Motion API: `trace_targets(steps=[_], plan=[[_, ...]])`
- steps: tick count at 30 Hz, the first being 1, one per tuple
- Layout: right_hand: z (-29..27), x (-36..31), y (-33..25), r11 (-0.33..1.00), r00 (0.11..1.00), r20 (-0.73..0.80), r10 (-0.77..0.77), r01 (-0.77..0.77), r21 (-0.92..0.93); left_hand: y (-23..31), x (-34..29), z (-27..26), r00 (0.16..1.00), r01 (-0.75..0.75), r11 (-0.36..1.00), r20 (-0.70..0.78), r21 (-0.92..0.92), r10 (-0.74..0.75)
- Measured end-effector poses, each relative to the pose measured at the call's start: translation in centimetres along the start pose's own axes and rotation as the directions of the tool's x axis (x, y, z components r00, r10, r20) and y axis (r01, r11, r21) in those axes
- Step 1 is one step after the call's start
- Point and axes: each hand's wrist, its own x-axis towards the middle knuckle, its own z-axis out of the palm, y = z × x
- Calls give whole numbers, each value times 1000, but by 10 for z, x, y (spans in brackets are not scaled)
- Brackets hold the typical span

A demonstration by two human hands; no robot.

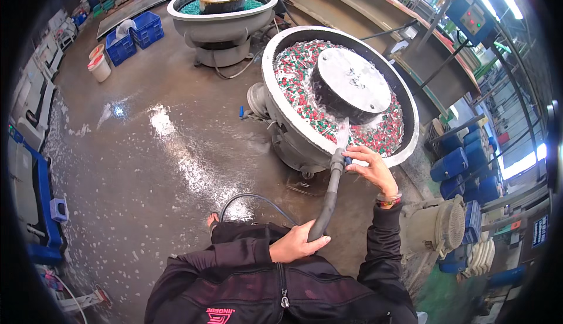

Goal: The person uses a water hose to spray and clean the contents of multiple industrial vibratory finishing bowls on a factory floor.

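My left hand (299, 243) is wrapped round a grey hose (329, 204) close to my body. The hose rises to a grey nozzle (338, 158), which has a small blue valve handle (348, 161). Thumb and fingers of my right hand (375, 170) close on that handle from the right. A stream of water (343, 131) leaves the nozzle over the near rim of a round vibratory finishing bowl (274, 104). Red, green and white pieces (311, 112) fill its ring-shaped channel around a central hub with a flat, pale lid (354, 80).
Another finishing bowl (223, 24), with green pieces, stands at the far left. Blue crates (146, 29) and a white bucket (99, 69) sit on the wet floor (146, 165). A dark hose (258, 195) loops near my foot. To my right are a motor-like machine (431, 224) and blue drums (449, 164).
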Motion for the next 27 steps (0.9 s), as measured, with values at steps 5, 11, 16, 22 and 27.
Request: trace_targets(steps=[5,11,16,22,27], plan=[[-9,8,-3,996,992,127,-13,25,-89,-3,1,-4,999,-38,997,16,65,37],[-3,-3,1,995,992,123,-19,31,-94,-13,4,4,973,-224,968,-35,112,229],[7,4,2,994,997,43,-56,60,-87,5,-7,-6,988,-145,988,-35,60,148],[6,3,-5,996,999,26,-41,43,-75,-3,-2,-4,991,-127,989,-41,79,130],[7,-4,-5,996,1000,6,-8,8,-88,-4,-2,-4,995,-101,992,-16,79,103]])
